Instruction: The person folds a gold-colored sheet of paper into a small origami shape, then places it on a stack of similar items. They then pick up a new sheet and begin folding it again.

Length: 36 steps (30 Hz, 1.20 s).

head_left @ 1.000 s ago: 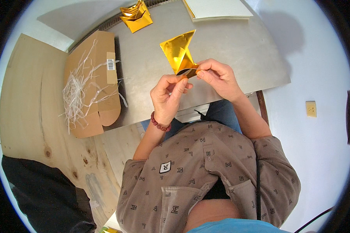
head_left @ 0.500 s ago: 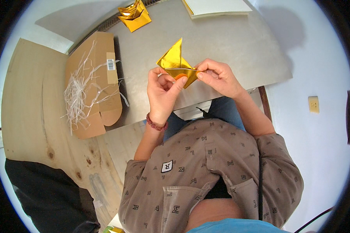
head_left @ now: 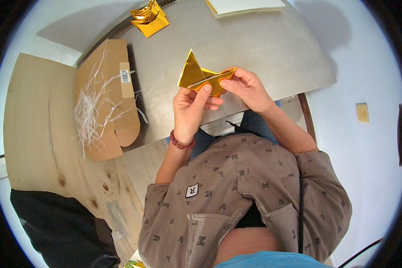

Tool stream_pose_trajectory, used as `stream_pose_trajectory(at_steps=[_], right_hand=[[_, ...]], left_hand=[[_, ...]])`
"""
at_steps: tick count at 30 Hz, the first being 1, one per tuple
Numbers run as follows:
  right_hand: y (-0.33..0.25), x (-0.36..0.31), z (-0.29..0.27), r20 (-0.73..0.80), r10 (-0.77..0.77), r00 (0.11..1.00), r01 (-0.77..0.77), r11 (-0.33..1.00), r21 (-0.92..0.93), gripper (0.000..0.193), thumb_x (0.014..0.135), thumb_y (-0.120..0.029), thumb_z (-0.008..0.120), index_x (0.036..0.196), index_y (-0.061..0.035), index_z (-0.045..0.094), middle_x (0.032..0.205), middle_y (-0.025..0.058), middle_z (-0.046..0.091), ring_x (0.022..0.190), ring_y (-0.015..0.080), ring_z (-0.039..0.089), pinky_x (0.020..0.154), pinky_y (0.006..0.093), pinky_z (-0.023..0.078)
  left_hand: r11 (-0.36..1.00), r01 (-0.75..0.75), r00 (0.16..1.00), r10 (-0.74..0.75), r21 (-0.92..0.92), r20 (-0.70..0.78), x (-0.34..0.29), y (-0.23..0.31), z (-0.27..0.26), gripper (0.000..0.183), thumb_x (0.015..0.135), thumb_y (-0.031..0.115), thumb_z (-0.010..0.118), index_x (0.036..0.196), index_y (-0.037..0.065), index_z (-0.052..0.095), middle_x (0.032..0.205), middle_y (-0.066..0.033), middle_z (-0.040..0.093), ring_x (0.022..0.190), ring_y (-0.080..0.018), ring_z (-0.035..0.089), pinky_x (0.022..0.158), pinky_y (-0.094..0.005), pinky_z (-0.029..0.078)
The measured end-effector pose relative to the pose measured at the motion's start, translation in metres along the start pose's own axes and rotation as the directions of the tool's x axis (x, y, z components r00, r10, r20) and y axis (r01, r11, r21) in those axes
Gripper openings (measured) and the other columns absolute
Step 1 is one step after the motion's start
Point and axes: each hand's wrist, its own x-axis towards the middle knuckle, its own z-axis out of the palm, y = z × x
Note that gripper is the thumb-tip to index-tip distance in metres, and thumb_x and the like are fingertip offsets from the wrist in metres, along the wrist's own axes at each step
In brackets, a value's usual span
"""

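Note:
Between my two hands is a folded piece of shiny gold foil paper (head_left: 193, 71), held up over the near edge of the metal table. One pointed flap stands up at its left, and a folded band runs along its lower edge. My left hand (head_left: 191, 105) pinches the lower middle, thumb in front and fingers behind. My right hand (head_left: 248, 87) grips the right end between thumb and fingers. Toward the far left of the table, several folded gold paper pieces (head_left: 152, 23) sit nested in one another.
A grey metal table (head_left: 263, 53) lies under my hands. At its left is a brown cardboard box piece (head_left: 107, 147) with a tangle of clear plastic strips (head_left: 89, 107). A stack of pale paper (head_left: 245, 6) lies at the far edge. Black cloth (head_left: 58, 228) is at lower left.
The gold paper has turned and tilted: its right end now points up and right, its lower tip no longer shows. My right hand has shifted its grip along that end.

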Motion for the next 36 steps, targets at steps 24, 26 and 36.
stream_pose_trajectory(at_steps=[24, 26, 36], right_hand=[[0.008, -0.001, 0.001, -0.038, -0.003, 0.999, 0.005, 0.998, 0.055, 0.019, 0.104, -0.009, 0.064, 0.12, 0.0017, 0.065, 0.112, 0.0031, 0.07, 0.104, 0.0099, 0.065, 0.092, 0.0287, 0.056], [0.007, 0.0, 0.001, -0.038, -0.029, 0.999, 0.029, 0.999, 0.012, 0.018, 0.105, -0.009, 0.064, 0.119, 0.0015, 0.065, 0.111, 0.0025, 0.069, 0.102, 0.0089, 0.064, 0.092, 0.0275, 0.055], [0.004, 0.001, -0.002, -0.041, -0.048, 0.998, 0.046, 0.997, -0.06, 0.014, 0.105, -0.009, 0.064, 0.113, 0.0015, 0.067, 0.107, 0.0, 0.069, 0.099, 0.0058, 0.062, 0.088, 0.0251, 0.052]], left_hand=[[0.999, 0.018, 1.0, -0.018, -0.034, -0.003, 0.013, -0.001, -0.016, 0.019, 0.106, 0.015, 0.064, 0.119, 0.002, 0.068, 0.101, -0.0141, 0.077, 0.076, -0.02, 0.078, 0.062, -0.0278, 0.064], [0.997, 0.022, 1.0, -0.021, -0.076, 0.01, 0.011, -0.003, -0.016, 0.019, 0.105, 0.013, 0.064, 0.121, 0.002, 0.067, 0.104, -0.0141, 0.077, 0.079, -0.0209, 0.078, 0.064, -0.028, 0.065], [0.991, 0.126, 0.988, -0.121, -0.042, 0.1, 0.011, 0.004, -0.023, 0.022, 0.103, 0.009, 0.066, 0.124, 0.002, 0.064, 0.112, -0.0119, 0.075, 0.09, -0.0232, 0.078, 0.07, -0.0292, 0.065]])
